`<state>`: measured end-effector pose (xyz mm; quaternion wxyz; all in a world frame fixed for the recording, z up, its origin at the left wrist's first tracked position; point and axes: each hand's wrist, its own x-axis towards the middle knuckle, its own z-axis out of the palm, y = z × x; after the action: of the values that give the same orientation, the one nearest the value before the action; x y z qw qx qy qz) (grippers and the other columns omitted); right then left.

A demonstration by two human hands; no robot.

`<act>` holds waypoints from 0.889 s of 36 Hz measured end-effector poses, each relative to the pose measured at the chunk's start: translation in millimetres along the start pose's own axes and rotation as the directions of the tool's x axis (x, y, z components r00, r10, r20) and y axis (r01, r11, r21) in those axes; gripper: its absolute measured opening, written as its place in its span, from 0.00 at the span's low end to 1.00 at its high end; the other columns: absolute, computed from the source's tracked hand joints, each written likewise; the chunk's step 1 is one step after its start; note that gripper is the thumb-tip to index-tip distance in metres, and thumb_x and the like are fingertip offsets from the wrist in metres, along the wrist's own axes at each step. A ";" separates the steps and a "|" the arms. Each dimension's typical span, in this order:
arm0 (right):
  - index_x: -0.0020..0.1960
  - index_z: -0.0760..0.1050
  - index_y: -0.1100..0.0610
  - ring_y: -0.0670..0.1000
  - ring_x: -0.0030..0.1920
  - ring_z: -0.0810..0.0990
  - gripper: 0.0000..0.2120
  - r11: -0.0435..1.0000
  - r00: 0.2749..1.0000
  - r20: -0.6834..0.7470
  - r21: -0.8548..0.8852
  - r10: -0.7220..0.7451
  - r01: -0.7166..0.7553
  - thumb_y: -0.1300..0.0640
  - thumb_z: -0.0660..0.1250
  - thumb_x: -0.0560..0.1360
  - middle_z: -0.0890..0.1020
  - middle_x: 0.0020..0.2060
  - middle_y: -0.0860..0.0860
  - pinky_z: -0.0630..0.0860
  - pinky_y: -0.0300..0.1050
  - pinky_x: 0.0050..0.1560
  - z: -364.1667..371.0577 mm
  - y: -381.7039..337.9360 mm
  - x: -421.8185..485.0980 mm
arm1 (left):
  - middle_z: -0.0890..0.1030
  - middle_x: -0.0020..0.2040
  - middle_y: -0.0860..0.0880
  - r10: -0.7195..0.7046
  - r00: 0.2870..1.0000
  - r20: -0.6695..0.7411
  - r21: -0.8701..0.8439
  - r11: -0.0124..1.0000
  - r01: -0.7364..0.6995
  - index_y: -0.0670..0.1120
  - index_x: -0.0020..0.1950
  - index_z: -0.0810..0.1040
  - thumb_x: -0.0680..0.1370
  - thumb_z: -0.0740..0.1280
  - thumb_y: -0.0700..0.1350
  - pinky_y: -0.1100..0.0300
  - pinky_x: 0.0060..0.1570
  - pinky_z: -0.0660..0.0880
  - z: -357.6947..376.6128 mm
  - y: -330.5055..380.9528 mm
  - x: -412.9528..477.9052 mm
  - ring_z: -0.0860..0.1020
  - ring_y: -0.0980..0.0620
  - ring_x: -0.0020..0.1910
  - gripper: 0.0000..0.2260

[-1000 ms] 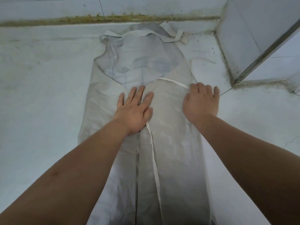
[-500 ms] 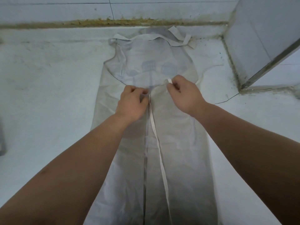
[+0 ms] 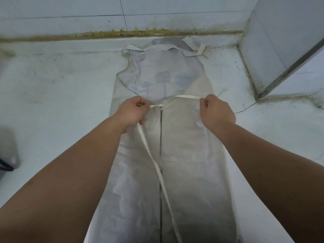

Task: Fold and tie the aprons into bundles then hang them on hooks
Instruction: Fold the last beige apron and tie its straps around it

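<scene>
A pale grey translucent apron (image 3: 189, 146) lies flat on a white surface, both long sides folded inward so they meet along a centre line. Its bib with faint blue utensil prints points away from me, and the neck loop (image 3: 175, 47) lies at the far end. My left hand (image 3: 131, 111) is closed on the left white waist strap (image 3: 157, 172), whose loose tail runs down over the apron toward me. My right hand (image 3: 216, 111) is closed on the right waist strap (image 3: 188, 97), pulled out to the right.
A tiled wall with a dirty yellowish joint (image 3: 122, 33) runs along the far edge. A white tiled pillar with a metal edge (image 3: 280, 50) stands at the right. A grey object (image 3: 8, 151) sits at the left edge.
One second ago both hands pressed flat on the folded apron. They then pinched the straps at the waist and have now drawn apart, left going left, right going right.
</scene>
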<state>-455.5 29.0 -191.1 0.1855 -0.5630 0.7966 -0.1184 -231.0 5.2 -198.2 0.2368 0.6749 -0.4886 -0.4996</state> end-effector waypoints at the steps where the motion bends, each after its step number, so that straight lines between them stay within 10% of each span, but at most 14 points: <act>1: 0.51 0.69 0.57 0.61 0.50 0.75 0.15 0.999 0.998 -0.048 0.040 0.036 -0.034 0.48 0.49 0.82 0.78 0.46 0.58 0.67 0.49 0.44 -1.6 -1.3 -0.2 | 0.73 0.36 0.51 0.002 1.000 0.007 0.034 0.999 -0.002 0.48 0.42 0.76 0.79 0.65 0.43 0.59 0.35 0.74 -3.5 0.6 -1.1 0.72 0.55 0.27 0.07; 10: 0.50 0.70 0.59 0.51 0.35 0.71 0.12 0.778 0.928 -0.213 0.506 -0.305 0.372 0.53 0.54 0.82 0.71 0.31 0.47 0.70 0.48 0.41 -18.7 -49.7 -12.8 | 0.78 0.39 0.56 0.144 0.986 0.085 0.320 0.933 -0.164 0.49 0.49 0.82 0.77 0.69 0.46 0.65 0.42 0.68 4.0 -4.2 -10.2 0.74 0.59 0.37 0.03; 17: 0.34 0.63 0.56 0.57 0.38 0.70 0.14 0.992 0.991 -0.045 0.002 -0.127 0.128 0.53 0.54 0.78 0.71 0.32 0.51 0.65 0.44 0.38 -21.5 -27.5 -13.7 | 0.80 0.46 0.50 0.204 0.978 -0.048 0.553 0.821 -0.144 0.46 0.48 0.81 0.78 0.67 0.51 0.64 0.43 0.64 -10.9 -9.5 -7.9 0.74 0.52 0.46 0.09; 21: 0.54 0.75 0.56 0.58 0.51 0.77 0.10 0.937 0.994 0.092 -0.349 0.060 -0.024 0.58 0.56 0.78 0.79 0.52 0.56 0.67 0.44 0.45 -21.1 -2.5 -13.6 | 0.78 0.44 0.51 0.196 0.979 -0.053 0.566 0.814 -0.132 0.47 0.48 0.82 0.75 0.70 0.54 0.64 0.44 0.65 -34.2 -5.7 -6.5 0.74 0.54 0.44 0.10; 26: 0.61 0.70 0.60 0.60 0.62 0.71 0.13 0.942 0.992 0.004 -0.314 0.128 -0.120 0.63 0.56 0.77 0.75 0.58 0.58 0.68 0.50 0.56 -18.2 1.4 -5.9 | 0.82 0.53 0.45 0.204 0.961 -0.188 0.621 0.782 -0.044 0.46 0.53 0.83 0.77 0.68 0.45 0.60 0.49 0.70 -66.6 0.9 -4.1 0.78 0.45 0.54 0.08; 32: 0.63 0.71 0.59 0.62 0.63 0.68 0.17 0.935 0.978 -0.106 -0.293 0.177 -0.201 0.62 0.56 0.75 0.74 0.58 0.59 0.60 0.53 0.69 -13.5 6.7 -0.3 | 0.66 0.66 0.38 0.112 0.801 -0.588 0.687 0.591 0.423 0.43 0.65 0.73 0.81 0.60 0.52 0.47 0.59 0.68 -96.0 2.3 -5.4 0.68 0.38 0.63 0.17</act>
<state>-466.8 31.2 -181.6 0.0765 -0.5003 0.8625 0.0014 -145.1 -7.1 -156.7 0.0011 0.8673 -0.4974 -0.0211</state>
